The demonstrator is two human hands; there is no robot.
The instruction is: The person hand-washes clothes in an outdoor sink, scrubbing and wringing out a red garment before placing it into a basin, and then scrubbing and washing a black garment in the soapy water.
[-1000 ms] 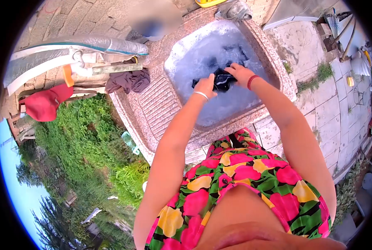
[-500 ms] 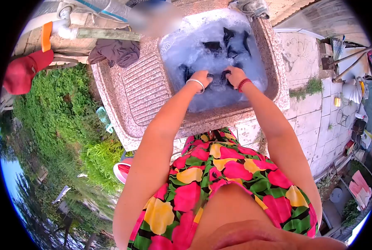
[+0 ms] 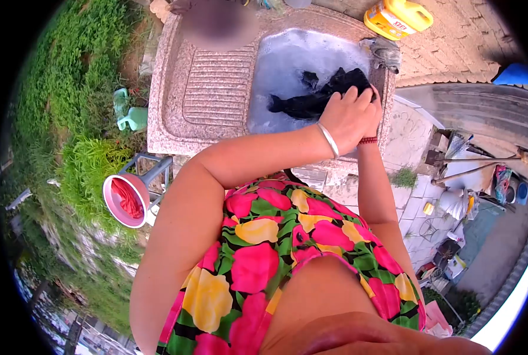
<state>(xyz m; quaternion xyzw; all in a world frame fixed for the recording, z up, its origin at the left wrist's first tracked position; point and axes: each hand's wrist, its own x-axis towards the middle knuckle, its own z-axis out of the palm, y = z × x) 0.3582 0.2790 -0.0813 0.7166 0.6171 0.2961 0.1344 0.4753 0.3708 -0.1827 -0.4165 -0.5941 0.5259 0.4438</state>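
A wet black garment (image 3: pixel 311 103) is bunched up at the right side of the stone sink (image 3: pixel 163 112), partly lifted above the cloudy, sudsy water (image 3: pixel 299 50). My left hand (image 3: pixel 348 118), with a silver bangle at its wrist, has its fingers closed over the upper right part of the cloth. Directly beside it, my right hand (image 3: pixel 375 115), wearing a red beaded bracelet, grips the same cloth; the left hand partly hides it. The garment's other end trails left into the water.
A ribbed washboard (image 3: pixel 216 86) forms the sink's left part. At the back right stand a yellow jug (image 3: pixel 398 19) and a grey rag (image 3: pixel 385 54) on the rim. A pink basin (image 3: pixel 126 201) with red cloth is at left, below a green plastic container (image 3: pixel 135 118).
Both hands have moved from the middle of the water to the sink's right side and come together. The black cloth has been gathered and raised. My view has shifted too.
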